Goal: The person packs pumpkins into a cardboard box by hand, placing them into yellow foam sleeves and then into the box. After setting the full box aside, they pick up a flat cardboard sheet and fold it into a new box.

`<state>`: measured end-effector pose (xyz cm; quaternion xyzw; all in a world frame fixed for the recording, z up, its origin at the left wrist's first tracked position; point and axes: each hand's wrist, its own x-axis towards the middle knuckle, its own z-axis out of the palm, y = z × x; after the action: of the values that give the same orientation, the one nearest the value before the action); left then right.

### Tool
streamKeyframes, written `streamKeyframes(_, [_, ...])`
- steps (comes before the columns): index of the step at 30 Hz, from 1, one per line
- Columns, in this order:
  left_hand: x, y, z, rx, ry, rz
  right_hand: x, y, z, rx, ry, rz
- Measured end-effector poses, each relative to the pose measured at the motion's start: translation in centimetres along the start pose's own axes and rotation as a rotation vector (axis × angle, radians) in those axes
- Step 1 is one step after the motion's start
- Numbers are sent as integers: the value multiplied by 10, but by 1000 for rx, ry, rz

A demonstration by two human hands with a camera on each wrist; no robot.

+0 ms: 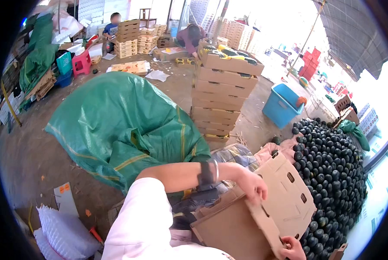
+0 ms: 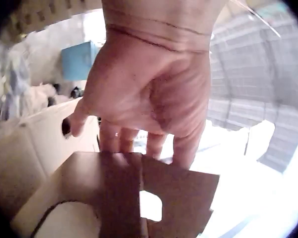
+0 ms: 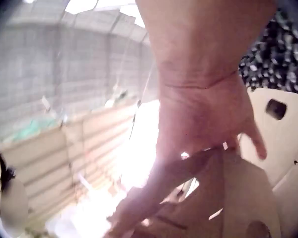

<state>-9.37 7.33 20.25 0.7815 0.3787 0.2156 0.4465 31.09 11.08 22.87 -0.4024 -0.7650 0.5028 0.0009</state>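
A partly folded brown cardboard box (image 1: 222, 225) lies in front of me, with hand holes in its large raised panel (image 1: 289, 186). My left hand (image 1: 252, 184) grips the far end of a narrow flap (image 1: 263, 225). In the left wrist view the fingers (image 2: 181, 148) pass behind the cardboard edge, and the thumb (image 2: 78, 121) stands apart near a hole in another panel. My right hand (image 1: 293, 249) holds the same flap at its near end. Cardboard hides part of those fingers in the right wrist view, where the thumb (image 3: 256, 144) points toward the pale panel.
A heap of dark green round melons (image 1: 328, 177) lies close on the right. Beyond the box are a green tarp (image 1: 111, 117), a tall stack of cardboard trays (image 1: 224, 91) and a blue tub (image 1: 283, 106). Two people (image 1: 189, 38) are farther back. White foam sheets (image 1: 66, 229) lie front left.
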Motion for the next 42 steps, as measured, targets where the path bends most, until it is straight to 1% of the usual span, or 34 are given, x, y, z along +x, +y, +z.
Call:
streamKeyframes(2, [19, 19, 15, 785, -142, -90, 21, -29, 29, -812, 122, -20])
streamKeyframes(3, [26, 19, 28, 922, -35, 23, 30, -24, 37, -929, 223, -96])
streamKeyframes(4, [36, 13, 34, 949, -32, 20, 36, -16, 44, -1048, 325, -171])
streamKeyframes(5, [49, 4, 37, 979, -24, 19, 37, -8, 43, -1106, 377, -196])
streamKeyframes(6, [56, -4, 37, 1016, -14, 13, 32, -6, 45, -1127, 404, -168])
streamKeyframes(7, [56, -12, 45, 1016, 84, 106, 26, -5, 47, -1149, 429, -146])
streamKeyframes(8, [56, -4, 41, 988, 101, 84, 23, -3, 48, -1169, 455, -135])
streamKeyframes(9, [55, 13, 35, 957, 116, 54, 16, -5, 49, -1138, 504, -180])
streamKeyframes(10, [52, 20, 31, 919, 127, 23, 1, -11, 41, -1193, 414, -32])
streamKeyframes(11, [48, 16, 21, 492, 332, 193, -14, -4, 35, -1104, 548, -115])
streamKeyframes(12, [43, 12, 6, 58, 519, 349, -31, 30, 17, -1079, 534, 182])
streamKeyframes(13, [24, 8, -12, 76, 672, 314, -57, 112, -23, -1973, 454, -58])
streamKeyframes(14, [-1, 4, -19, 92, 826, 277, -62, 124, -16, -1710, 565, -12])
streamKeyframes(16, [-32, -32, -9, 81, 765, -4, -65, 142, 1, -1178, 747, 70])
streamKeyframes(18, [-40, -74, 36, -26, 674, -303, -68, 149, 24, -638, 870, 151])
streamKeyframes(20, [-33, -90, 75, -275, 611, -337, -63, 150, 51, -77, 985, 221])
streamKeyframes(22, [-25, -90, 92, -311, 640, -242, -35, 131, 74, 11, 892, 224])
streamKeyframes(23, [-24, -89, 96, -328, 664, -201, -32, 117, 71, 122, 844, 253])
streamKeyframes(26, [-18, -75, 95, 203, 652, -239, -38, 66, 66, -97, 814, 255])
streamKeyframes(27, [-12, -51, 93, 291, 611, -280, -37, 48, 69, -193, 794, 161])
streamKeyframes(29, [4, -10, 102, 389, 439, -196, -14, 35, 78, -606, 639, -6])
streamKeyframes(30, [12, -2, 105, 438, 356, -148, -2, 28, 83, -811, 556, -96])
streamKeyframes(31, [21, -11, 112, 588, 337, -136, 5, 17, 92, -957, 542, -164])
streamKeyframes(32, [31, -27, 122, 739, 323, -124, 4, 20, 83, -909, 480, -182])
streamKeyframes(33, [34, -26, 121, 893, 309, -110, 2, 25, 67, -862, 421, -200])
streamKeyframes(34, [36, -29, 112, 843, 211, -48, -2, 28, 57, -809, 371, -214])
streamKeyframes(35, [32, -21, 88, 794, 113, 15, -10, -5, 46, -632, 283, -181])
streamKeyframes(36, [24, -12, 68, 744, 12, 72, -21, -24, 41, -677, 268, -120])
streamKeyframes(37, [5, -5, 58, 754, 123, 252, -29, -22, 33, -788, 229, -188])
streamKeyframes(38, [4, -2, 48, 791, 73, 194, -33, -11, 22, -894, 183, -257])
streamKeyframes(39, [3, 0, 38, 826, 22, 132, -34, 13, 6, -921, 149, -177])
streamKeyframes(40, [1, 0, 32, 850, -25, 66, -36, 10, -1, -921, 272, -191])
streamKeyframes(41, [-3, -4, 27, 660, 320, 119, -38, 36, -8, -716, 532, -164])
streamKeyframes(42, [-5, 3, 21, 455, 779, 116, -41, 8, 5, -288, 913, -93])
